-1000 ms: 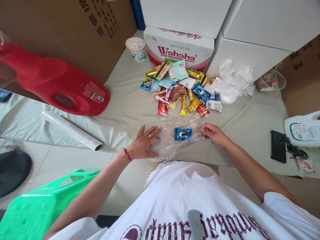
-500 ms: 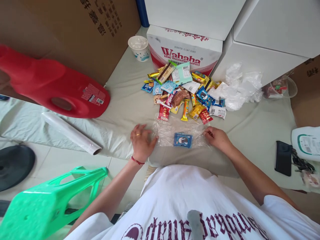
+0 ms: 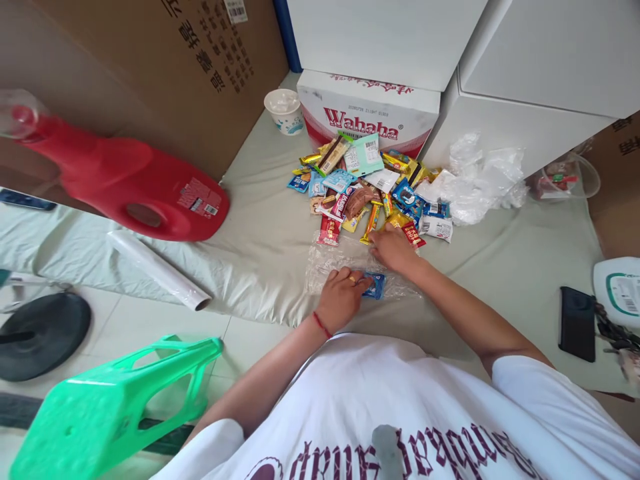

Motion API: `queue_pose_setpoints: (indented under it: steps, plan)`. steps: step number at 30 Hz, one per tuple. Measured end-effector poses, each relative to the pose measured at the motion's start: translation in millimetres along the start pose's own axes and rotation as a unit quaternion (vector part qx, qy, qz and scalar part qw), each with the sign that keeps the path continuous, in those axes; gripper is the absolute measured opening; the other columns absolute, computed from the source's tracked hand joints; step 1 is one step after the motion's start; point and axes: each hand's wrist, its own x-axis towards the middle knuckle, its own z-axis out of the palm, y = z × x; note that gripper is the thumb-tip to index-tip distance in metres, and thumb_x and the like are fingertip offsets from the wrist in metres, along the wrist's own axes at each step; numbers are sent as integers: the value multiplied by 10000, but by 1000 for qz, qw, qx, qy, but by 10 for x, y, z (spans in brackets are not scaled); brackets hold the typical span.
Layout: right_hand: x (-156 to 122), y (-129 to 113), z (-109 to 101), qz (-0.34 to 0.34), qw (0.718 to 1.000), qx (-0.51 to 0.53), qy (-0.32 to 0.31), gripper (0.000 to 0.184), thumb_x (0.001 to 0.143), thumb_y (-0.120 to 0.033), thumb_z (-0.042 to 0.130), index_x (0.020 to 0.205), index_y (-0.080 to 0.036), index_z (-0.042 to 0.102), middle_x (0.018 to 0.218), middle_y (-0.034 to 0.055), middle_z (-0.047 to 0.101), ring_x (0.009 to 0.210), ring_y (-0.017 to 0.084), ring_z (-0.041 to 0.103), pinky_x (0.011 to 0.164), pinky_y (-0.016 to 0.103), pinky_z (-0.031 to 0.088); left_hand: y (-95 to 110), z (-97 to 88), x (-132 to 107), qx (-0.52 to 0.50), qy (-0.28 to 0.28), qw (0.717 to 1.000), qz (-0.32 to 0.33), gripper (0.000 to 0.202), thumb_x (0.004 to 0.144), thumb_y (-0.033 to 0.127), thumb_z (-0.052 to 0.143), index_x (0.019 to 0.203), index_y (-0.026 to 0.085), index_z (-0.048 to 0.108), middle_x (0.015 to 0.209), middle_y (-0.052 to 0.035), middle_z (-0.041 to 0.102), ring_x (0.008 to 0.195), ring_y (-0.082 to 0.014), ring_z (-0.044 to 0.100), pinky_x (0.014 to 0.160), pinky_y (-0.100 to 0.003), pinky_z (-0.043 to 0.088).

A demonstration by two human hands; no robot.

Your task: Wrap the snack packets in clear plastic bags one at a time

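Observation:
A small blue snack packet [image 3: 376, 285] lies on a sheet of clear film [image 3: 323, 265] spread on the pale cloth near the front edge. My left hand [image 3: 343, 298] rests on the packet's left end with its fingers curled over it. My right hand [image 3: 393, 248] is just beyond the packet, at the film's far edge. It touches the near side of the pile of wrapped snacks [image 3: 367, 190]. Its fingers are curled downward, and what they hold is hidden.
A red jug [image 3: 130, 187] lies at the left with a roll of film [image 3: 160, 270] in front of it. A Wahaha box [image 3: 370, 113], a paper cup [image 3: 285, 110] and crumpled plastic bags [image 3: 475, 177] stand behind the pile. At the right lies a black phone [image 3: 577, 323]; lower left, a green stool [image 3: 110, 407].
Both hands have left the film's side edges and come together. The left hand moved right onto the blue packet. The right hand moved left and forward to the film's far edge by the pile.

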Motion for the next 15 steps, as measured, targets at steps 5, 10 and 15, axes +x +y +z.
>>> queue_pose_setpoints:
  steps: [5, 10, 15]
  plan:
    - [-194, 7, -212, -97, 994, 44, -3, 206, 984, -240, 540, 992, -154, 727, 997, 128, 697, 997, 268, 551, 882, 367, 391, 32, 167, 133, 35, -2, 999, -22, 388, 987, 194, 465, 1278, 303, 699, 979, -110, 694, 937, -274, 555, 780, -423, 400]
    - [-699, -169, 47, -201, 976, 83, -24, 296, 1035, -212, 432, 1190, -178, 682, 961, 99, 673, 890, 218, 571, 804, 331, 425, 3, 255, 63, 2, 24, 999, -45, 293, 967, 183, 486, 982, 224, 776, 828, -121, 683, 881, -273, 584, 762, -424, 421]
    - [-933, -240, 458, -224, 971, 82, -25, 446, 1013, -122, 454, 1426, -231, 583, 976, 74, 668, 902, 209, 586, 839, 320, 443, -248, 282, -230, -168, 124, 972, -104, 314, 997, 308, 464, 1015, 236, 769, 757, -57, 667, 775, -202, 615, 759, -373, 489]
